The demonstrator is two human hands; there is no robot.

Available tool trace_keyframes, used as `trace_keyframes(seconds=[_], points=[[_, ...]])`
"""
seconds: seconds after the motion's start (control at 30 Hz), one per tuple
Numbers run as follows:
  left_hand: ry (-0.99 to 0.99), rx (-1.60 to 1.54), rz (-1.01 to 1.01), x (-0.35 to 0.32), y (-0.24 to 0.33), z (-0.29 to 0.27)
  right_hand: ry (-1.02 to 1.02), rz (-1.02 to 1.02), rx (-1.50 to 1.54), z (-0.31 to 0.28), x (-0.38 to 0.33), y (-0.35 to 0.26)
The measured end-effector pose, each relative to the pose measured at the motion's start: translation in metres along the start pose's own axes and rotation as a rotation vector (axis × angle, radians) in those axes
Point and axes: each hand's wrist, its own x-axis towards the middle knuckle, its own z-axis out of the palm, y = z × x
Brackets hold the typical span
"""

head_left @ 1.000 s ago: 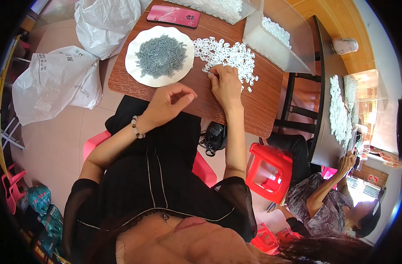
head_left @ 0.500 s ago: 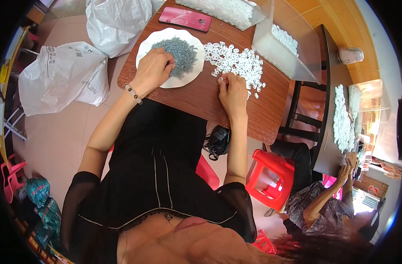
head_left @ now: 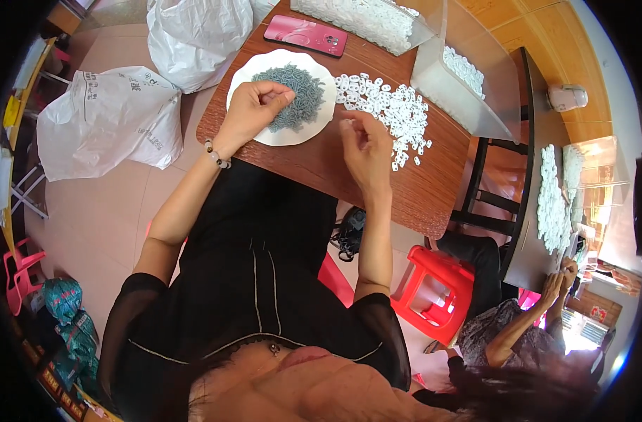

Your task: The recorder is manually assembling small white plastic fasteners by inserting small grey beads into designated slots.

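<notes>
A white scalloped plate (head_left: 312, 128) on the brown table holds a heap of small grey rod-like pieces (head_left: 297, 98). My left hand (head_left: 254, 112) is over the plate's left side, thumb and forefinger pinched together at the heap's edge; what they hold is too small to make out. Right of the plate, small white oval pieces with holes (head_left: 402, 116) lie spread on the table. My right hand (head_left: 369, 144) is between plate and white pieces, fingers curled and thumb near the forefinger; anything between the fingertips cannot be made out.
Behind the plate lies a pink phone (head_left: 305, 36). Clear-sided bins (head_left: 433, 77) of white pieces stand at the table's far right. White sacks (head_left: 110, 123) sit on the floor at left. At right, a person's hands (head_left: 556, 281) work at a dark table (head_left: 528, 239), near a red stool (head_left: 433, 288).
My right hand has drawn away from the white pieces, leftward toward the plate. My left hand has lifted slightly, its pinched fingertips now showing. The whole view has shifted a little.
</notes>
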Motion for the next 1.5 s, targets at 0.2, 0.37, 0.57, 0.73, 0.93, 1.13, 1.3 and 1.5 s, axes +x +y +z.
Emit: trace_keyframes(seconds=[0.2,0.37,0.57,0.73,0.93,1.13,1.3,1.5], points=[[0.02,-0.366,-0.052,-0.007,0.015,0.01,-0.07,-0.034,0.146,0.035,0.011,-0.025],[0.05,-0.243,0.007,-0.015,0.019,0.011,-0.167,0.106,0.311,0.046,0.012,-0.035],[0.116,-0.159,0.056,-0.019,0.021,0.014,-0.137,0.113,0.405,0.055,0.011,-0.029],[0.158,-0.103,0.014,-0.014,0.013,0.013,-0.114,0.124,0.416,0.055,0.011,-0.026],[0.13,-0.142,0.051,-0.015,0.014,0.01,-0.114,0.127,0.364,0.054,0.009,-0.018],[0.026,-0.023,0.151,-0.02,0.021,0.016,-0.102,0.109,0.301,0.044,0.007,-0.021],[-0.006,0.051,0.176,-0.021,0.025,0.022,-0.12,0.1,0.259,0.033,0.002,-0.021],[-0.044,-0.031,0.116,-0.031,0.029,0.026,-0.122,0.039,0.279,0.023,-0.009,-0.02]])
